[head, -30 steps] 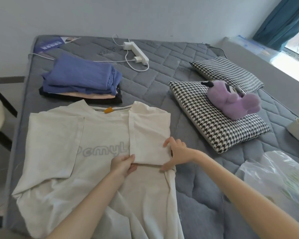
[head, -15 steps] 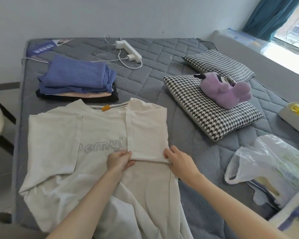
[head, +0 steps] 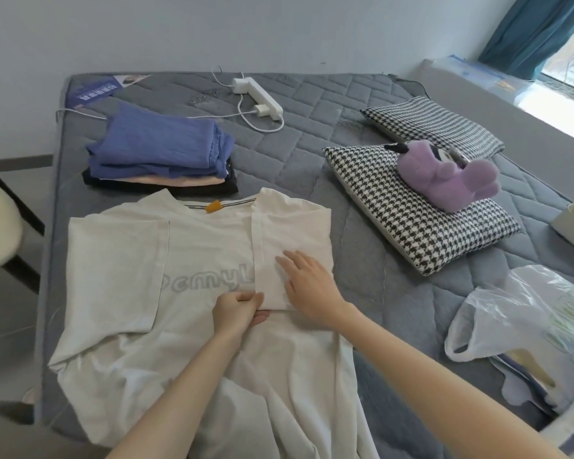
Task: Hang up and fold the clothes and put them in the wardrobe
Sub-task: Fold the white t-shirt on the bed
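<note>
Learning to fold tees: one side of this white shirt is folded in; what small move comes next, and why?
Probably fold the spread sleeve inward to match. The right hand lies flat on the folded panel of the white T-shirt and the left hand pinches its lower corner, so that side looks set; the other sleeve is not yet folded.

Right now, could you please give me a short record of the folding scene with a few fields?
garment: white T-shirt, spread on the mattress, one sleeve side folded inward
left hand: pinches the folded flap's lower corner
right hand: flat on the flap, fingers straight
done: folded stack beyond the collar
nearby: purple plush on a houndstooth pillow
</note>
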Available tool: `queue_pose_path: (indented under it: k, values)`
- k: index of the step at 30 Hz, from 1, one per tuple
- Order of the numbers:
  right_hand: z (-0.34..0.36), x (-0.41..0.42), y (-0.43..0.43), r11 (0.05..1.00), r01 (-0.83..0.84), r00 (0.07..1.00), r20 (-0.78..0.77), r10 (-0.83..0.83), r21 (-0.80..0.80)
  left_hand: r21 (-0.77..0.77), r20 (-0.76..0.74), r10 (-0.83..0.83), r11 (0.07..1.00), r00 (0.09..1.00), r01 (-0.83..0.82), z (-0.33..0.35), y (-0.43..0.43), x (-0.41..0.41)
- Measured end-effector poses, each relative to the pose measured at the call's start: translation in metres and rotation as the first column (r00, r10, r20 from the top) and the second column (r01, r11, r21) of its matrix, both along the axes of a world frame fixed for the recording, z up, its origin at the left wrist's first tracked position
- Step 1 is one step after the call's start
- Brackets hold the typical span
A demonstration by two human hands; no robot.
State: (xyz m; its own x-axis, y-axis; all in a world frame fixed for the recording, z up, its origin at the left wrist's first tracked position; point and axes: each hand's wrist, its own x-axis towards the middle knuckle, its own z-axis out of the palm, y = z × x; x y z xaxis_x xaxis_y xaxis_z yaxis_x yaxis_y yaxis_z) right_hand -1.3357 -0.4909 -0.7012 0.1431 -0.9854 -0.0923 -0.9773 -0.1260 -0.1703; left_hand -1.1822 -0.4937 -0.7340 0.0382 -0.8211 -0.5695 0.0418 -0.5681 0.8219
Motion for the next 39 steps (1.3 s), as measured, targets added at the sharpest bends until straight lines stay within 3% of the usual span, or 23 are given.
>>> queue_pose_path:
  k: [3, 8, 16, 19, 21, 23, 25, 29, 31, 33, 36, 39]
  values:
    - [-0.027, 0.002, -0.016, 0.992, 0.084, 0.996, 0.027, -0.087, 0.094, -0.001, 0.013, 0.001, 1.000, 1.000, -0.001, -0.001, 0.001, 0.001]
    - [-0.047, -0.024, -0.041, 0.980, 0.197, 0.980, 0.008, -0.197, 0.022, 0.003, 0.028, -0.002, 1.000, 1.000, 0.002, -0.004, 0.000, 0.001]
    - [-0.047, -0.039, -0.075, 0.947, 0.318, 0.947, 0.026, -0.319, 0.036, -0.017, 0.043, -0.022, 1.000, 0.999, 0.023, -0.007, 0.000, 0.002]
    - [-0.043, -0.033, -0.081, 0.930, 0.362, 0.932, -0.017, -0.361, 0.068, -0.014, 0.099, -0.079, 0.997, 0.992, 0.081, -0.003, 0.000, 0.003]
    - [-0.033, -0.027, -0.089, 0.934, 0.358, 0.929, -0.097, -0.356, -0.004, -0.033, 0.186, -0.170, 0.983, 0.968, 0.178, 0.002, -0.004, 0.009]
    - [-0.019, -0.022, -0.098, 0.940, 0.325, 0.941, -0.066, -0.332, -0.103, -0.109, 0.385, -0.249, 0.944, 0.889, 0.312, 0.007, -0.013, 0.022]
    - [-0.009, -0.019, -0.106, 0.950, 0.291, 0.956, 0.069, -0.285, -0.111, -0.200, 0.543, -0.195, 0.915, 0.817, 0.351, 0.015, -0.026, 0.039]
    - [-0.002, -0.017, -0.121, 0.983, 0.172, 0.980, 0.117, -0.163, -0.067, -0.379, 0.610, 0.015, 0.883, 0.792, 0.276, 0.032, -0.066, 0.083]
    - [-0.001, -0.018, -0.129, 0.987, 0.156, 0.985, 0.082, -0.152, -0.041, -0.426, 0.680, 0.023, 0.826, 0.733, 0.370, 0.035, -0.086, 0.107]
    - [-0.003, -0.020, -0.136, 0.983, 0.182, 0.982, 0.041, -0.182, -0.009, -0.388, 0.786, -0.002, 0.777, 0.618, 0.495, 0.034, -0.104, 0.130]
    - [-0.003, -0.022, -0.147, 0.964, 0.259, 0.965, 0.031, -0.261, 0.055, -0.248, 0.926, -0.003, 0.750, 0.377, 0.614, 0.031, -0.126, 0.155]
    - [-0.001, -0.023, -0.160, 0.952, 0.282, 0.959, -0.006, -0.283, 0.119, -0.122, 0.968, -0.051, 0.759, 0.246, 0.639, 0.030, -0.147, 0.164]
